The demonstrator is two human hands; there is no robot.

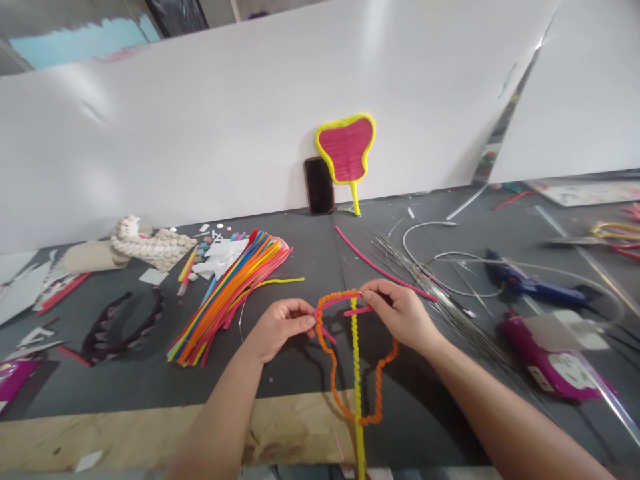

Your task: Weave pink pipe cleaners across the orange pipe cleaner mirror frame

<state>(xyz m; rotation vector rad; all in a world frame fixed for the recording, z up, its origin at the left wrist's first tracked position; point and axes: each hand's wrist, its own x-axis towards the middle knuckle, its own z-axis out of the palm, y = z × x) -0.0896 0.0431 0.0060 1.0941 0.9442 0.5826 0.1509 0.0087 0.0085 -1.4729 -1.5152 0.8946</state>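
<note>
An orange twisted pipe-cleaner frame [334, 373] hangs between my hands, with a yellow twisted stem [357, 360] running down its middle and out below. A pink pipe cleaner [340, 301] lies along the frame's upper edge, and its short ends stick out near both hands. My left hand [280, 327] pinches the frame's upper left side and the pink strip between thumb and fingers. At the top right, my right hand [400, 313] is closed on the frame and the pink strip. Its fingertips partly hide the edge there.
Left of my hands lies a bundle of coloured pipe cleaners [235, 300], beside a dark braided headband [120, 333]. A yellow-edged pink fan [345, 150] and a phone [319, 187] lean on the white wall. Rightward are loose wires [425, 283], a blue glue gun [535, 283] and scissors [575, 241].
</note>
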